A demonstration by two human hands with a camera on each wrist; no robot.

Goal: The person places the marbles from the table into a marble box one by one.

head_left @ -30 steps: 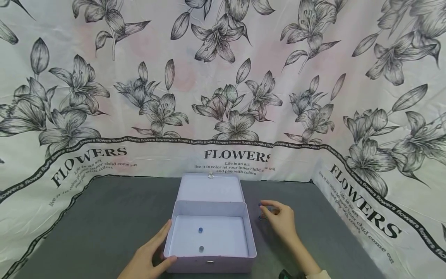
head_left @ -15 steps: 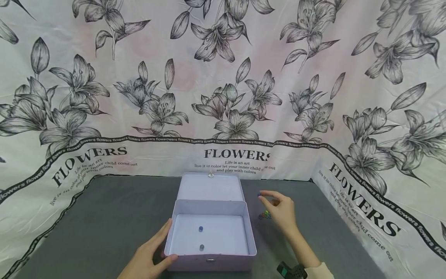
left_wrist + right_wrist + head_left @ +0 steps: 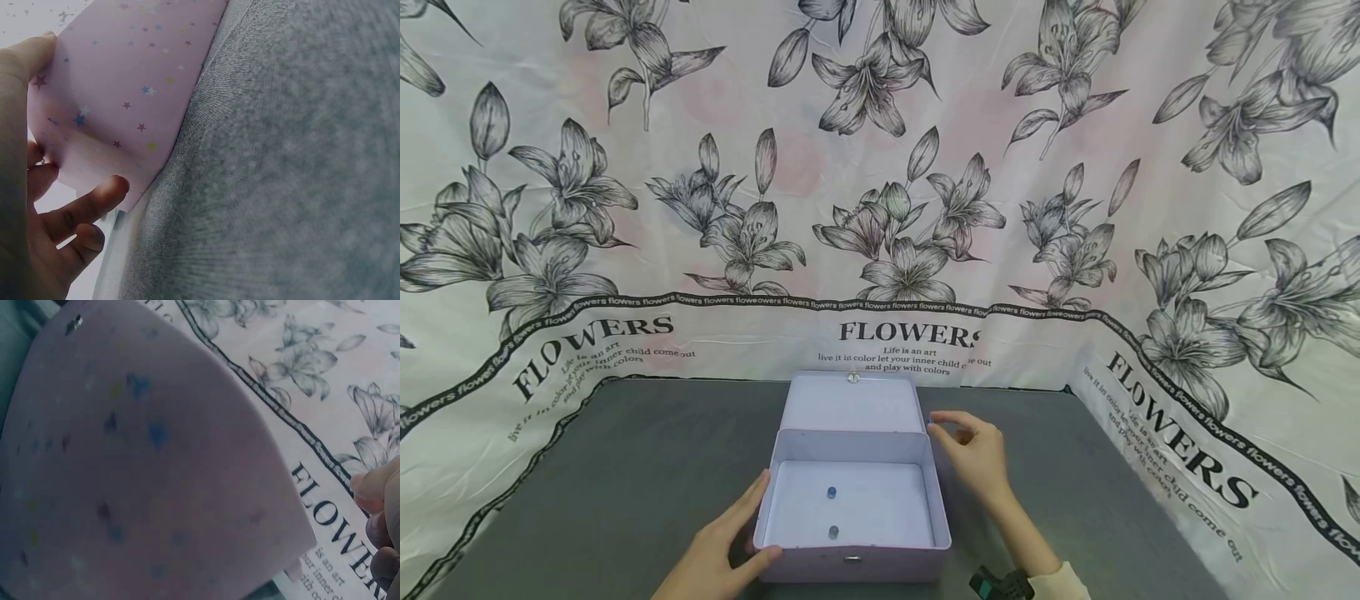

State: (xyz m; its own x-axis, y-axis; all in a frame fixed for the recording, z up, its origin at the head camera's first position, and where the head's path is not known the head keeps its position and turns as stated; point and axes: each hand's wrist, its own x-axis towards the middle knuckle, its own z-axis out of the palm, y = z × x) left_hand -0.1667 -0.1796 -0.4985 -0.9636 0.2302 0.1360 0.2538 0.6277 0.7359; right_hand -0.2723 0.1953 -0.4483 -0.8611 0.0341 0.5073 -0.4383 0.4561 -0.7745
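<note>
A pale lilac box (image 3: 857, 565) with star prints stands with its lid (image 3: 850, 404) tipped back. On its floor lie a small blue bead (image 3: 831, 492) and a greyer bead (image 3: 833, 532). My left hand (image 3: 718, 542) rests against the near left corner, fingers extended along the side and thumb at the front rim. In the left wrist view the fingers (image 3: 94, 203) are spread beside the star-printed wall. Right of the box, my right hand (image 3: 976, 454) pinches a tiny blue bead (image 3: 931, 420) between thumb and index finger, near the back right corner.
A grey cloth (image 3: 655, 467) covers the table. Behind and around it hangs a white curtain (image 3: 887, 333) printed with flowers and lettering. The right wrist wears a dark band (image 3: 1000, 583). The bead pile seen earlier is hidden behind the right hand.
My right hand has risen slightly and moved left toward the box with the blue bead, from beside several coloured beads on the table. The left hand and the box have hardly moved.
</note>
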